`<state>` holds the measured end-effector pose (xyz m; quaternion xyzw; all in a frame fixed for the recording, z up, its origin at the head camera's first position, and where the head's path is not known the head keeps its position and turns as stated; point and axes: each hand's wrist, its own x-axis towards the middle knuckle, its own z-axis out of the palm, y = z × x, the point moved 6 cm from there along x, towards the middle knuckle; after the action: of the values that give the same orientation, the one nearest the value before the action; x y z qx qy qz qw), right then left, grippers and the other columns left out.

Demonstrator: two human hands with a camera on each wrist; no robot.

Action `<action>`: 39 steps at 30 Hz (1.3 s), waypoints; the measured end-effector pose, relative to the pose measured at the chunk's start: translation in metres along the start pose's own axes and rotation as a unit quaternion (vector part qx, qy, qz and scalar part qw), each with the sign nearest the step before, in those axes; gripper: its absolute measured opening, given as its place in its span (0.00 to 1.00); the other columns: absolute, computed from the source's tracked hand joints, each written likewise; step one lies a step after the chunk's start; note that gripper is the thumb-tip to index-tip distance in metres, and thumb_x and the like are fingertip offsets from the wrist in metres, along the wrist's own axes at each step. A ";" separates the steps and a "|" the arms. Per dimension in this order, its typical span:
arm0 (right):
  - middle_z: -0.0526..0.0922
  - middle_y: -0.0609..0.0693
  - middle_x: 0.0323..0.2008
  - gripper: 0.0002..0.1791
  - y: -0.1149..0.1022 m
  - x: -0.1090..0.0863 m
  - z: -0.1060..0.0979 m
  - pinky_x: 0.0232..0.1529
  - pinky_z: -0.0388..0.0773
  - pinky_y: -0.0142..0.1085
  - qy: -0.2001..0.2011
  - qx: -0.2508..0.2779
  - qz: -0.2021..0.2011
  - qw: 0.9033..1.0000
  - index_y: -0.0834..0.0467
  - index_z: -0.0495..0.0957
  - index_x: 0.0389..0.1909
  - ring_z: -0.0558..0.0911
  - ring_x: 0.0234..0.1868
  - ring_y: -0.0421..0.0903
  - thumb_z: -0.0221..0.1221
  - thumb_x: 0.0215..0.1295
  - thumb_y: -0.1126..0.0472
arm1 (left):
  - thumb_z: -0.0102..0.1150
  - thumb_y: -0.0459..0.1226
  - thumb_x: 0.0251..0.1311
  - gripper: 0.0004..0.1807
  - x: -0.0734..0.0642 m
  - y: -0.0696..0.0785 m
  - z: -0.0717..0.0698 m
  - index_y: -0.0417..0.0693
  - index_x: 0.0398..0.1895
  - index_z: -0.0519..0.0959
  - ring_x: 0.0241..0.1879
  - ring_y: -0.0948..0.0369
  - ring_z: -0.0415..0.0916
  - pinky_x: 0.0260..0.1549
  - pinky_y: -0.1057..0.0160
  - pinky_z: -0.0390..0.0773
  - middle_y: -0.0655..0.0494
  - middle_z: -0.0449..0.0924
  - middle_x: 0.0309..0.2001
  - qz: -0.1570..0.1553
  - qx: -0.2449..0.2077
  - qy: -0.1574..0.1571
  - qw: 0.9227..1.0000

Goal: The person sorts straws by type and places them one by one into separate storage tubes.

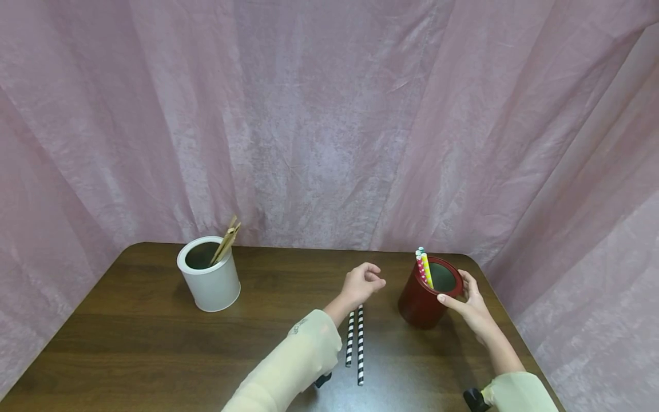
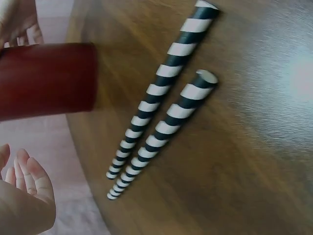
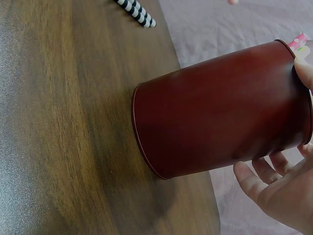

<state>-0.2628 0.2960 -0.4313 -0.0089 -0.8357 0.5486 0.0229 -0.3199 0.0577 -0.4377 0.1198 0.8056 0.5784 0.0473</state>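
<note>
My right hand [image 1: 472, 306] grips a dark red cylindrical holder [image 3: 215, 112] near its rim, thumb on the near side and fingers round the far right side. Inside the holder, several polka-dotted sticks [image 1: 424, 270], pink, yellow and teal, lean to the left. My left hand [image 1: 362, 284] hovers over the table between the two holders, its fingers loosely bent and holding nothing. Two black-and-white striped, straw-like sticks [image 2: 161, 88] [image 2: 164, 128] lie side by side on the table below it; in the head view the left hand hides their far ends.
A white cylindrical holder [image 1: 213, 289] stands at the left on the brown wooden table [image 1: 128, 326]. Several thin tan wooden sticks [image 1: 226, 243] lean in it. Pink curtains [image 1: 319, 126] hang behind the table and on its right side.
</note>
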 end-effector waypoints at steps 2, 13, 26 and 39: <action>0.50 0.64 0.63 0.46 0.000 0.000 0.000 0.54 0.57 0.53 0.005 -0.005 0.000 1.000 0.60 0.37 0.66 0.54 0.61 0.60 0.58 0.55 0.58 | 0.61 0.36 0.49 0.13 -0.001 -0.007 -0.001 0.43 0.39 0.74 0.23 0.66 0.74 0.24 0.71 0.73 0.52 0.80 0.28 -0.005 0.003 -0.002 1.000; 0.49 0.64 0.64 0.46 -0.001 0.000 0.000 0.55 0.57 0.52 -0.005 0.001 0.006 1.000 0.58 0.35 0.66 0.53 0.61 0.58 0.57 0.56 0.60 | 0.61 0.34 0.48 0.15 -0.014 -0.041 -0.009 0.36 0.39 0.74 0.22 0.65 0.72 0.20 0.70 0.72 0.50 0.79 0.27 -0.013 0.035 -0.003 0.999; 0.48 0.64 0.64 0.46 -0.001 0.000 0.000 0.56 0.55 0.54 -0.007 0.004 0.005 1.000 0.58 0.34 0.66 0.52 0.62 0.58 0.57 0.56 0.60 | 0.62 0.31 0.44 0.12 -0.023 -0.065 -0.016 0.37 0.34 0.75 0.23 0.65 0.73 0.24 0.71 0.71 0.52 0.80 0.24 0.012 0.096 0.049 0.994; 0.47 0.65 0.65 0.47 -0.001 0.000 0.000 0.56 0.55 0.54 -0.008 -0.002 0.004 1.000 0.59 0.34 0.66 0.52 0.62 0.60 0.57 0.56 0.60 | 0.67 0.36 0.40 0.14 -0.028 -0.077 -0.022 0.45 0.33 0.76 0.29 0.61 0.75 0.30 0.64 0.72 0.58 0.79 0.27 0.032 0.206 0.086 0.974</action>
<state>-0.2630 0.2957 -0.4303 -0.0084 -0.8369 0.5471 0.0140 -0.3079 0.0072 -0.5053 0.1020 0.9041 0.4096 -0.0666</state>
